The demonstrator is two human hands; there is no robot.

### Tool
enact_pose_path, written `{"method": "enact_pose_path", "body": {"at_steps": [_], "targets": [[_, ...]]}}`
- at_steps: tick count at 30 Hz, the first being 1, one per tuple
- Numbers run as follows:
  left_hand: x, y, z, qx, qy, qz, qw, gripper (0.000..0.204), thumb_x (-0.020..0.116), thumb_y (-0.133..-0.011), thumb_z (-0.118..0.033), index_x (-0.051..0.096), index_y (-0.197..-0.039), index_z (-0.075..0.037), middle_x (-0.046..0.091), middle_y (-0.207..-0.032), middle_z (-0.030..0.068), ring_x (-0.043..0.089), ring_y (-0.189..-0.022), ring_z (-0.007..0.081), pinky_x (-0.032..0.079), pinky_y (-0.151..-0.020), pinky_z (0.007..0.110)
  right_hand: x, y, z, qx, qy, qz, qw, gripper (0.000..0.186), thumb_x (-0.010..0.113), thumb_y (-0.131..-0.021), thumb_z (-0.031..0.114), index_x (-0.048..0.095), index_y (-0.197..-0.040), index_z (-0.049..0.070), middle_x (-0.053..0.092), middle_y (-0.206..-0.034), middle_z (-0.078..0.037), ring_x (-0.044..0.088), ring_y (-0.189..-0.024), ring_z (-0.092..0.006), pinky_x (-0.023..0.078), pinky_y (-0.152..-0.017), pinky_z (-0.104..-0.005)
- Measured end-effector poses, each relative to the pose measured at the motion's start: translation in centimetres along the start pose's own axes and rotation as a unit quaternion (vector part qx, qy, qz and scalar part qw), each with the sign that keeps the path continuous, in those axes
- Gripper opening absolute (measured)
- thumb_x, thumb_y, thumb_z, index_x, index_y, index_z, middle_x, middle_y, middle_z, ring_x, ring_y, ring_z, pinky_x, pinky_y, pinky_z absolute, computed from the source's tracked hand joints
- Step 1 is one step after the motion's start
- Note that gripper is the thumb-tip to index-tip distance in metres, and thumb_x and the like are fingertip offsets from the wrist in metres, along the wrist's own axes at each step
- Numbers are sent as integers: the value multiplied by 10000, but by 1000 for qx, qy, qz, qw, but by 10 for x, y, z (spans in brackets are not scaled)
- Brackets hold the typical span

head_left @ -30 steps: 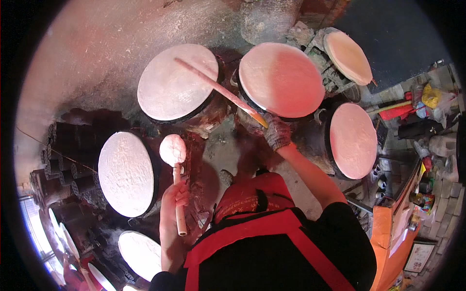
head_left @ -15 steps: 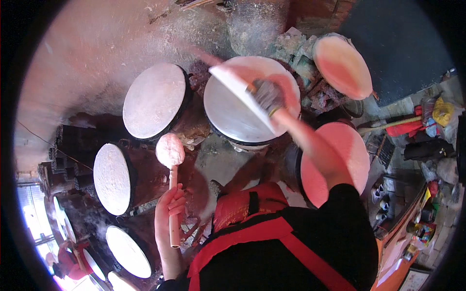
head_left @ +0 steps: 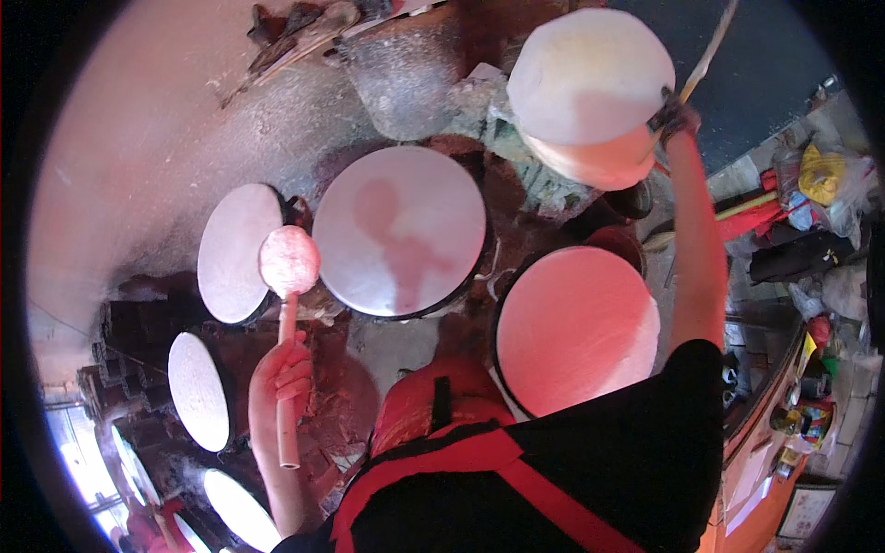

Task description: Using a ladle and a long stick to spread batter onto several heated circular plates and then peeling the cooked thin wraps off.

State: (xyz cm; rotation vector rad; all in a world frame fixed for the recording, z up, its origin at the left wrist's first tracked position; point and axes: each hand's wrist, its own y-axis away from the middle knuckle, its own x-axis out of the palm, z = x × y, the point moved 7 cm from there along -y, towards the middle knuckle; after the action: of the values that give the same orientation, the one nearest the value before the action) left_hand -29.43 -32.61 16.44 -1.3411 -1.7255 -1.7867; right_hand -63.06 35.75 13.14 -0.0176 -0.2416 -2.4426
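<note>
My left hand (head_left: 284, 373) is wrapped around a pale wooden stick (head_left: 289, 433) with a lumpy, whitish rounded head (head_left: 289, 262), held upright near the left griddles. Stretched out to the far right, my right hand (head_left: 678, 120), in a dark glove, grips the edge of a thin, pale round sheet like a flatbread (head_left: 590, 69). A long thin stick (head_left: 712, 51) sticks up beside that hand; whether it is held too, I cannot tell. Under the sheet shows a cream-coloured round stack (head_left: 599, 166). The middle griddle (head_left: 401, 230) is bare and shiny, with my shadow across it.
Several round griddles surround me: one at the right (head_left: 581, 323) lit red, others at the left (head_left: 240, 253) and lower left (head_left: 198, 392). A large weathered pot (head_left: 401, 83) stands behind. Bags (head_left: 820, 175) and a cluttered orange counter (head_left: 756, 479) lie at the right.
My right hand has swung from over the middle griddle to the far right, carrying the sheet above the stack. My left hand still holds the stick. The view has turned slightly right.
</note>
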Motion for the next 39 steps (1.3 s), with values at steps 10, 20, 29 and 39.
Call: {"method": "enact_pose_path", "body": {"at_steps": [10,20,29,39], "targets": [[46,-13,17,78,-134,-51,987,270,367,-939,-93,402,-1152,69,399,-715,22,349,-483,45,310,-338,159,-58,38,-164,185,384,-135,895,528,512,-808,491,586,-1127,77,617,-1077,-98,622,-906,-255,484,-781,-375],[50,-106,57,-48,-449,-29,892,266,497,-864,-132,455,-1100,-18,421,-675,-24,338,-441,24,245,-348,165,-60,94,-202,107,-62,57,991,232,574,-837,340,559,-803,112,469,-572,-6,426,-420,-123,333,-381,-265],[30,-261,28,385,-841,-14,379,205,496,-715,-55,520,-917,-32,524,-620,148,515,-586,385,416,-568,449,-25,416,-239,109,85,261,955,387,494,-847,287,406,-1192,136,530,-923,-89,486,-744,-234,393,-628,-330],[65,-204,-60,478,-706,-5,523,206,578,-641,12,587,-843,-23,581,-683,109,575,-630,253,453,-635,353,38,540,-265,-166,206,170,949,593,537,-819,86,337,-1362,213,545,-1141,-147,570,-946,-321,460,-774,-407]]}}
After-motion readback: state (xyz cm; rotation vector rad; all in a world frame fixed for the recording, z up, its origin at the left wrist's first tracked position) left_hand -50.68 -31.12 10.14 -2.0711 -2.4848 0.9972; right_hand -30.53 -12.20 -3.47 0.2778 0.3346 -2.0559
